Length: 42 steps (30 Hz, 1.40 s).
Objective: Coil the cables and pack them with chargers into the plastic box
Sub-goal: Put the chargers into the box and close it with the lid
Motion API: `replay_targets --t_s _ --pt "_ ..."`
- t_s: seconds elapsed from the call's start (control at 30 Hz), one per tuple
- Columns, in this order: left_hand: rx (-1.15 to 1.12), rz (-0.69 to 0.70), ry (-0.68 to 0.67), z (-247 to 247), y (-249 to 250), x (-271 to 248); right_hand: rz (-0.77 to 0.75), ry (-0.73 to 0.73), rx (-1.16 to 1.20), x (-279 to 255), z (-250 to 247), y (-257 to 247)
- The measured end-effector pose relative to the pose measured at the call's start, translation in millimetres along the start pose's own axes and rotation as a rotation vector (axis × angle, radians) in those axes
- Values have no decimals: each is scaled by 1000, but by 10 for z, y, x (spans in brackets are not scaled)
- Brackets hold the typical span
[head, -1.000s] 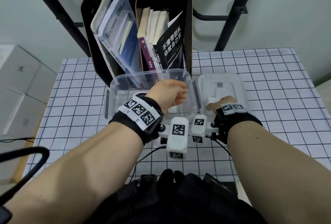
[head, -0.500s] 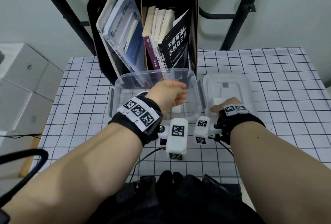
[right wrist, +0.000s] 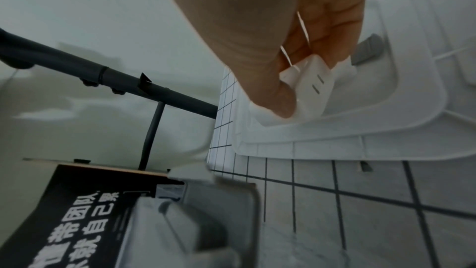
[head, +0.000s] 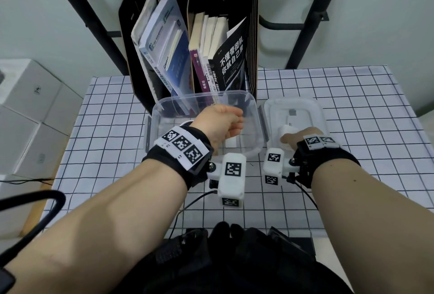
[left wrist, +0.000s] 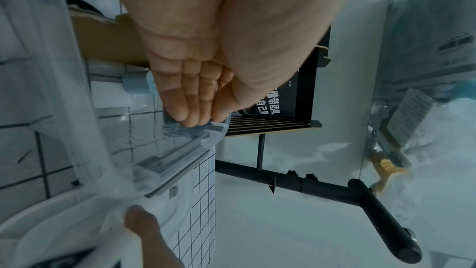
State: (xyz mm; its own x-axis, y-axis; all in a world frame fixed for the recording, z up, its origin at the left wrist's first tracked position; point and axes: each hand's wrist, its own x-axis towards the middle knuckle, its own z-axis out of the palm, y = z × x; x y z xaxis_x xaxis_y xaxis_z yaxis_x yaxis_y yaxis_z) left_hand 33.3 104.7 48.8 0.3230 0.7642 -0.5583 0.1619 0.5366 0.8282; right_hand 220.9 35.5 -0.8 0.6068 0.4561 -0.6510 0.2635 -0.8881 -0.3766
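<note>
The clear plastic box [head: 202, 97] stands open in the middle of the checked table. My left hand [head: 237, 124] reaches into it, and its bent fingers and thumb [left wrist: 203, 117] pinch the box's right rim [left wrist: 180, 150]. Something flat and white [head: 231, 142] lies on the box floor; what it is I cannot tell. The box's lid [head: 314, 115] lies flat just right of the box. Over that lid my right hand [head: 298, 136] grips a white charger [right wrist: 314, 87], which also shows in the head view as a white block [head: 287, 129] in front of the knuckles.
A black book rack [head: 252, 35] full of books stands right behind the box. Black frame bars [head: 305, 35] rise behind the table. White cartons [head: 23, 106] are stacked off the left edge. A thin black cable [head: 195, 199] runs over the near table edge.
Both hands keep their places, the left at the box and the right on the lid with the charger. Only the head view has shifted a little.
</note>
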Motion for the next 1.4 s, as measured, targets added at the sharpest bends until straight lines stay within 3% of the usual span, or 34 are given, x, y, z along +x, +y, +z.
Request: replay_targets --t_s 0.23,0.43,0.57,0.83,1.1,1.23,1.4 --pt "5 22 -30 15 20 -104 -39 61 29 -183 -140 -70" --pt "4 55 -52 -1 14 -232 -85 53 244 -463 -231 -140" --pt "-4 67 -65 -33 15 -322 -205 57 420 -617 -217 -247" --pt "-68 75 -93 -115 21 -456 -400 -234 688 -988 3 -432" --pt "-84 107 -196 -334 -72 -565 -585 -346 438 -1111 123 -410" --pt "-100 89 -178 -432 -114 -605 -557 -387 468 -1200 203 -481" --pt "-57 107 -124 -518 -163 -657 -543 -320 459 -1304 180 -607"
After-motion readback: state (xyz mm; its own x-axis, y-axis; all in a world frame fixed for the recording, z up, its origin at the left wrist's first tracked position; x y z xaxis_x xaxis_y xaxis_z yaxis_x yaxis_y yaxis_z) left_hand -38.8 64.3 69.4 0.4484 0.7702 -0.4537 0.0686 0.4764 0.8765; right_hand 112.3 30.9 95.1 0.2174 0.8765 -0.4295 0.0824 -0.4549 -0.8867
